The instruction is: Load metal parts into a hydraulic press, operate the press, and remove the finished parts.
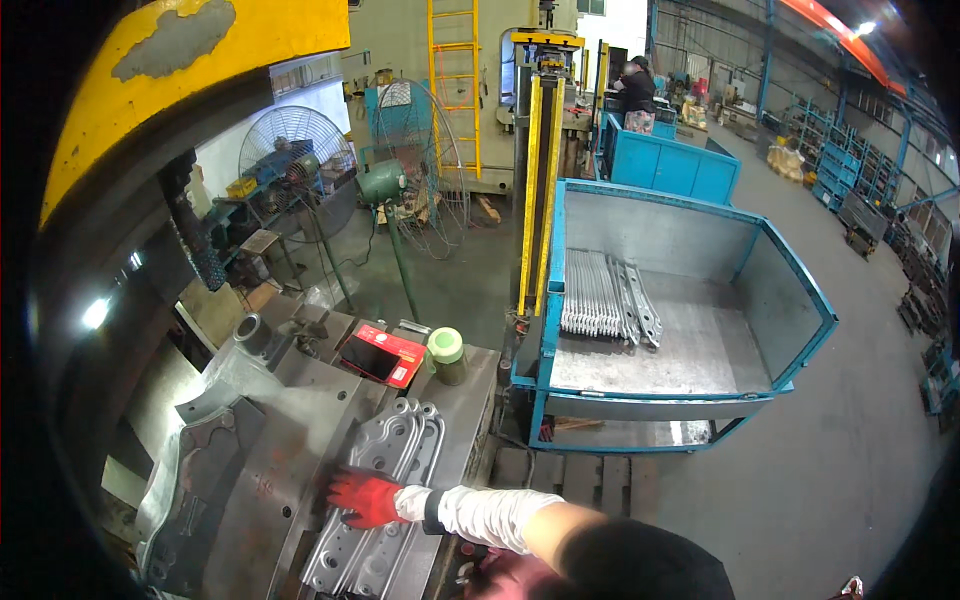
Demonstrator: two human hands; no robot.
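Observation:
My right hand (pixel 368 498), in a red glove with a white sleeve cover and a dark wristband, reaches in from the lower right. It lies across the middle of a grey stamped metal bracket (pixel 372 450), its fingers bent over the bracket's left edge. The bracket is long, with round holes and a wider far end. Close along its right side lies a similar bracket (pixel 425 447), on the same flat steel surface (pixel 462 410). The glove hides the middle of the brackets. My left hand is not in view.
Beyond the brackets are a red box (pixel 408 352) with a dark phone (pixel 371 358) and a green-lidded jar (pixel 447 352). A large steel die (pixel 290 425) stands left. At right, a blue-framed cart (pixel 690 375) holds several upright brackets (pixel 600 300). Fans (pixel 383 184) and another person (pixel 637 88) are farther back.

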